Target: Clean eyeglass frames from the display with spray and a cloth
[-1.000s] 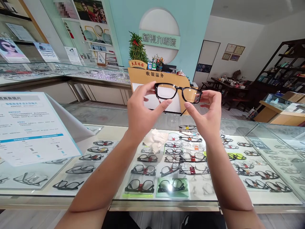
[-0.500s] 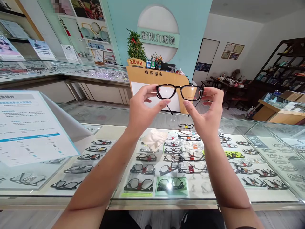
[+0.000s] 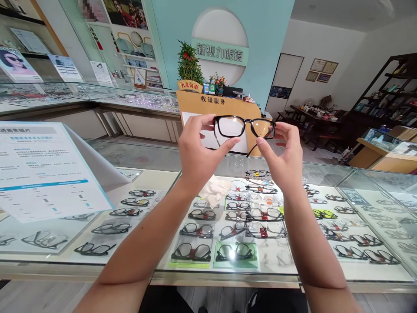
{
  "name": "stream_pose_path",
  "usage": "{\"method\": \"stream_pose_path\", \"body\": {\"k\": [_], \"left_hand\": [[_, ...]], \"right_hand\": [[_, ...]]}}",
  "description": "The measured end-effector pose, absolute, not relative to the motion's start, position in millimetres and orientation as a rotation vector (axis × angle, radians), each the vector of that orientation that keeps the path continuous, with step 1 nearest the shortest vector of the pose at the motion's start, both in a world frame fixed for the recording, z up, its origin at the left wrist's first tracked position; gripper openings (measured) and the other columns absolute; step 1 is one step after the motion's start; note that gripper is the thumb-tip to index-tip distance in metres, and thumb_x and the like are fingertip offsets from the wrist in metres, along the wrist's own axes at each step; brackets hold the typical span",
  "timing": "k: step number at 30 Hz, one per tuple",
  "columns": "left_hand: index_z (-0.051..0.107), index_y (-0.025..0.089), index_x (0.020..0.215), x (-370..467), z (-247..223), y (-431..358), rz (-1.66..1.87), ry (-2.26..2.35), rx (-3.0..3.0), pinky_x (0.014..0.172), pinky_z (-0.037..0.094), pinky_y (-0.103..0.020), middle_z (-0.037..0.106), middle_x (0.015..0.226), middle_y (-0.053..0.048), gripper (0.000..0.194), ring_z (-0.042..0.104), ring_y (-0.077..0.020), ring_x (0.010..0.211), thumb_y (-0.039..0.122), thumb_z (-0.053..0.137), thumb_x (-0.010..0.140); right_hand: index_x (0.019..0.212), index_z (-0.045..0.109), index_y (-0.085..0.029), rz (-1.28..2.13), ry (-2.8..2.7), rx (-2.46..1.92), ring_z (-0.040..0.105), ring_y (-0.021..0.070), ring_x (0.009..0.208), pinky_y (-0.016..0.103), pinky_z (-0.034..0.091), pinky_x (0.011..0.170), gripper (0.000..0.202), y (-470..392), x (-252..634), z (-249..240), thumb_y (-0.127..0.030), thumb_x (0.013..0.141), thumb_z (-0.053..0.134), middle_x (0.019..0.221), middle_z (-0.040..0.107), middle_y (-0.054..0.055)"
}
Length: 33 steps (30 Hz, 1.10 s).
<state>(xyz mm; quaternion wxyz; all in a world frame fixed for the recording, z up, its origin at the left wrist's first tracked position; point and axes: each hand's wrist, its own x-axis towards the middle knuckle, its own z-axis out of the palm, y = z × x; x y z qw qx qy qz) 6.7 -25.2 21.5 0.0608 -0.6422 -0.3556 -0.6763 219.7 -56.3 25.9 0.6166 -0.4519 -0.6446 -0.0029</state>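
**Black glasses held up, now nearly level**

Black-framed glasses (image 3: 244,127) sit in the upper centre of the frame, raised above the glass showcase (image 3: 228,278). Your left hand (image 3: 198,152) pinches the left lens rim between thumb and fingers; your right hand (image 3: 283,156) grips the right end the same way. Compared with a moment ago, the frame is tilted a little less, so both lenses face you more squarely. The temples behind the frame are hard to make out; only one thin arm shows below. A pale cloth (image 3: 215,189) lies on the showcase, partly hidden by your left wrist.
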Motion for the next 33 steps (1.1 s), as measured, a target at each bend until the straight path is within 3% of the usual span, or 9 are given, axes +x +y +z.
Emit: {"method": "stream_pose_path", "body": {"k": [7,20,33], "left_hand": [[0.065,0.025,0.126,9.2,20.9,-28.7,-1.992,-1.056,-1.907,0.086,0.057,-0.041,0.074,0.116,-0.006,0.062,0.074,-0.0255,0.101,0.042,0.100,0.078],[0.066,0.025,0.125,8.3,23.0,-31.1,-1.985,-1.089,-1.932,0.098,0.059,-0.044,0.073,0.116,-0.007,0.063,0.072,-0.0277,0.106,0.053,0.098,0.078],[0.068,0.026,0.128,5.5,25.0,-32.2,-2.005,-0.998,-1.934,0.097,0.059,-0.045,0.074,0.117,-0.008,0.064,0.072,-0.0285,0.107,0.055,0.097,0.079]], "right_hand": [[0.132,0.060,-0.028,0.048,-1.499,-1.054,0.071,0.0320,0.126,0.056,0.058,0.105,0.047,-56.0,219.4,24.9,-0.051,0.095,0.077,0.136,0.076,0.013],[0.131,0.061,-0.027,0.090,-1.497,-1.054,0.072,0.0310,0.124,0.057,0.056,0.106,0.046,-51.8,219.8,21.7,-0.050,0.094,0.077,0.136,0.077,0.012],[0.133,0.059,-0.027,0.091,-1.501,-1.034,0.072,0.0310,0.126,0.056,0.056,0.105,0.046,-52.8,218.8,21.0,-0.046,0.096,0.077,0.137,0.075,0.013]]}}
